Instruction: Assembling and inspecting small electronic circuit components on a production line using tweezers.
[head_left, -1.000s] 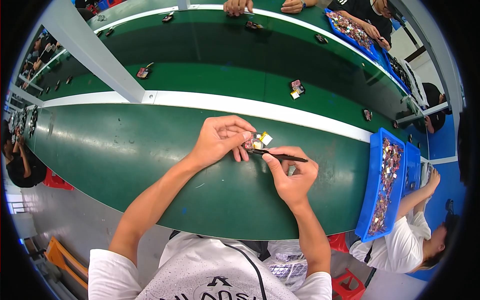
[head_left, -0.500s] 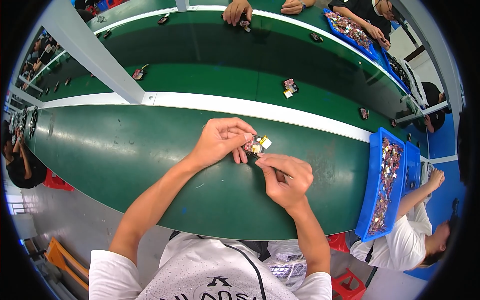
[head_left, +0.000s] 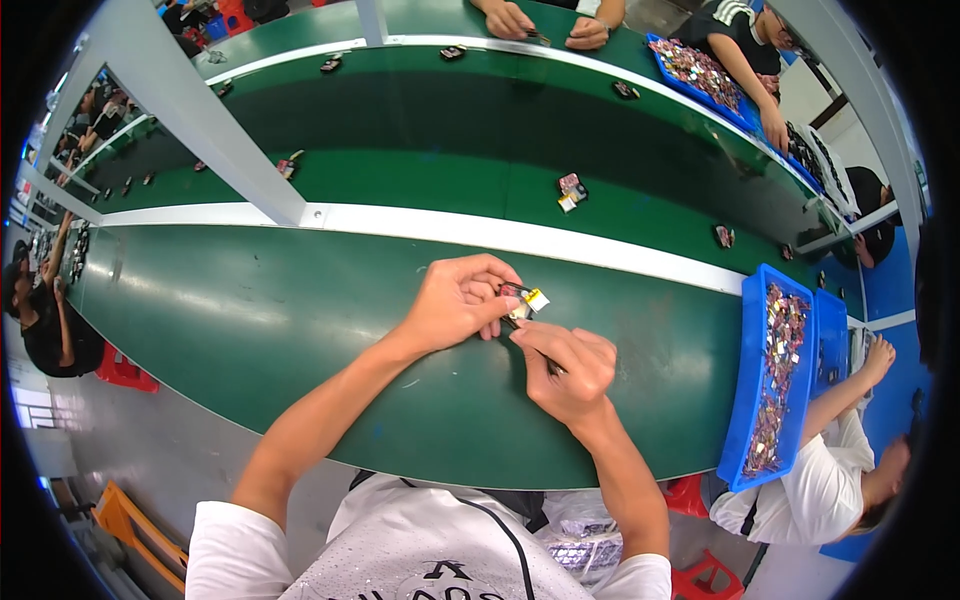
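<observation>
My left hand (head_left: 458, 302) pinches a small electronic part (head_left: 527, 300) with a yellow tab, holding it just above the green workbench (head_left: 250, 330). My right hand (head_left: 567, 368) sits right beside it, fingers closed around thin dark tweezers (head_left: 552, 366) whose tip meets the part. Most of the tool is hidden inside my fist. Both hands touch at the part.
A blue tray (head_left: 752, 400) full of small parts lies at the right, a person in white beside it. A similar small part (head_left: 570, 191) rides the green conveyor belt beyond a white strip (head_left: 400, 222). A grey post (head_left: 190, 110) slants at upper left. Other people's hands work across the belt.
My right hand has drawn in closer to my left hand, and the tweezers that stuck out to the right are now mostly hidden in my fist. The part on the belt has shifted left.
</observation>
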